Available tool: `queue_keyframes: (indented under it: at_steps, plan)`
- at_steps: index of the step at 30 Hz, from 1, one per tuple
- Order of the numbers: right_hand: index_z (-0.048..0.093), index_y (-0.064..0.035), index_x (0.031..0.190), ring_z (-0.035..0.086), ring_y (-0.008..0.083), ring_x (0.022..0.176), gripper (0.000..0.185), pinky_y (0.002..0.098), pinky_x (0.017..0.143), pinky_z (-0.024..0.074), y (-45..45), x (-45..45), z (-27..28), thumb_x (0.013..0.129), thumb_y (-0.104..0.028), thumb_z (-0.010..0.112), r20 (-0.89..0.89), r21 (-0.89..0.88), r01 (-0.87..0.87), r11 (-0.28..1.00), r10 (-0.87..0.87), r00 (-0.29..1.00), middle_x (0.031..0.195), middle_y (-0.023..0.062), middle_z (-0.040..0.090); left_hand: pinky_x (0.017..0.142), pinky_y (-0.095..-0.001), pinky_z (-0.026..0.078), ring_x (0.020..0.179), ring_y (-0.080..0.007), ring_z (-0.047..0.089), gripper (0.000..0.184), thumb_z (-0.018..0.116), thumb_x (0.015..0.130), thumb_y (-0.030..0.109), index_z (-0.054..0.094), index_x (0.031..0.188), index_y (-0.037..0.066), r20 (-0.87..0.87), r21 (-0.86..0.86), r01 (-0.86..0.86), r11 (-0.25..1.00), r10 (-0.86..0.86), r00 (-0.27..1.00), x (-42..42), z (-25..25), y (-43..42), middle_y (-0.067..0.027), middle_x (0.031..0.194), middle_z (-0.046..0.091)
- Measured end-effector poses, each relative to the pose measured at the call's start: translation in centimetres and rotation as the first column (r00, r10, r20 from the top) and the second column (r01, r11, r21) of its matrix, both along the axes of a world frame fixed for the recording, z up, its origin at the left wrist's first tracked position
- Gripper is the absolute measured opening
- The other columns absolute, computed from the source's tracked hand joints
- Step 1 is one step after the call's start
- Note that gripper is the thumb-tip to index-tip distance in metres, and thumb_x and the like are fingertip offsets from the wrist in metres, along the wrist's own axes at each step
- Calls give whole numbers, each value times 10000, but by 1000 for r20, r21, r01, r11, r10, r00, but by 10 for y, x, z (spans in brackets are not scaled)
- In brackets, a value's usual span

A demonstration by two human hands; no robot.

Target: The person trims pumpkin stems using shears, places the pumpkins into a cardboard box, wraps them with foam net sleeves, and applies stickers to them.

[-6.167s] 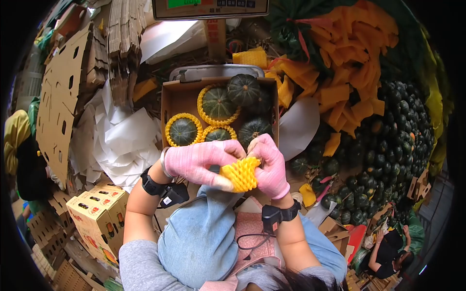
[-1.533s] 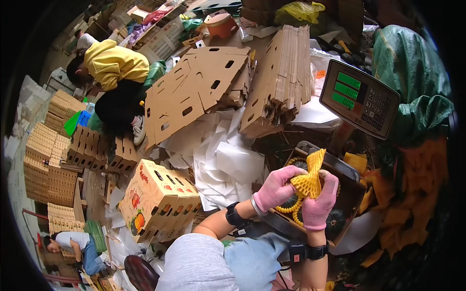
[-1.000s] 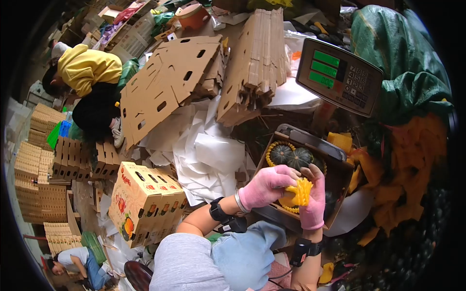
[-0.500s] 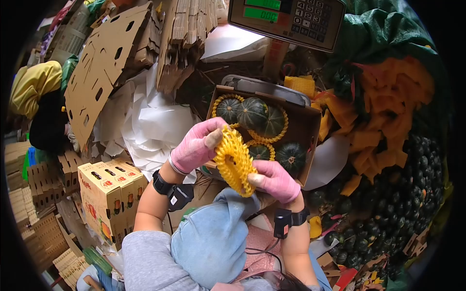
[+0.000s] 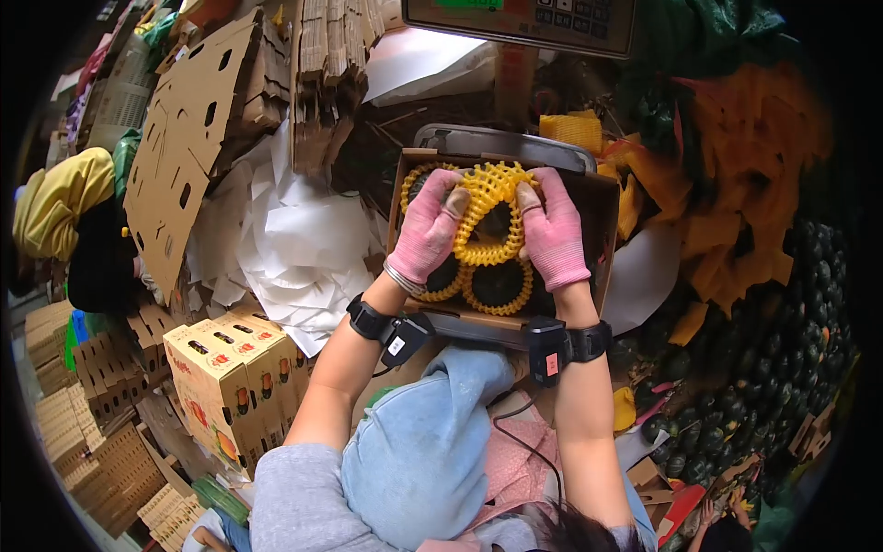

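Note:
Both my hands wear pink gloves and hold a yellow foam net sleeve (image 5: 472, 225) stretched into an open ring above the cardboard box (image 5: 601, 225). My left hand (image 5: 427, 224) pinches its left side, and my right hand (image 5: 553, 225) pinches the right. Through the ring a dark green squash is partly visible. Inside the box, a squash in a yellow net (image 5: 498, 286) sits just below the ring, with another netted one beside it at the lower left. More netting shows at the box's upper left corner. My hands and the sleeve hide much of the box's contents.
A scale display (image 5: 524, 20) stands beyond the box. White paper sheets (image 5: 299, 235), flat cardboard (image 5: 189, 138) and printed cartons (image 5: 235, 386) lie left. Orange foam nets (image 5: 745, 175) and many dark green squashes (image 5: 736, 405) are right. A person in yellow (image 5: 64, 198) is far left.
Both hands have moved up and right over the box with the yellow sleeve, which is now spread wide between them. The view has shifted slightly.

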State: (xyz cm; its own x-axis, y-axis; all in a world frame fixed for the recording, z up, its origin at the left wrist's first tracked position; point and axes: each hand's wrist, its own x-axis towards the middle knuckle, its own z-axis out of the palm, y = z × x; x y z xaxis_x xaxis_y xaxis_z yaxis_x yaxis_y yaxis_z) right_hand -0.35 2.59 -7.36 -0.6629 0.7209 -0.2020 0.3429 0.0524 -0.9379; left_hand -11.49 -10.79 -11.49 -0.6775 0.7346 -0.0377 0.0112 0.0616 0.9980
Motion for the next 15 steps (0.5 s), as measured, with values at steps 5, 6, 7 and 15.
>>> queue_keyframes:
  at_steps: [5,6,7,15]
  plan:
    - [568,-40,1040,592,170,694,174,302,665,488,4,19,-41,919,-163,591,-203,203,238,950,-197,959,835,148,641,772,-195,404,823,-52,473,113,542,959,117,563,1022,25,57,74,-33,997,29,998,8,0,29,22,895,550]
    - [568,-39,1039,590,160,700,176,299,669,487,9,18,-48,922,-168,591,-230,179,267,947,-223,947,839,145,643,769,-196,408,821,-53,480,115,548,957,119,569,1005,17,-4,93,-43,995,44,999,3,-1,34,15,890,561]
    - [569,-17,1031,572,143,711,194,282,689,481,15,17,-50,927,-179,589,-286,1,240,971,-230,930,839,137,645,764,-200,417,824,-54,485,126,556,954,125,576,987,5,50,69,-63,996,60,997,-3,-3,38,6,882,569]
    - [572,-74,1096,581,335,947,230,389,785,507,1,31,-10,893,-175,606,-181,522,175,835,-92,979,1103,158,515,843,-287,463,935,-163,561,332,672,873,175,547,1150,40,-458,-127,-73,989,7,889,6,45,31,-71,1026,590]
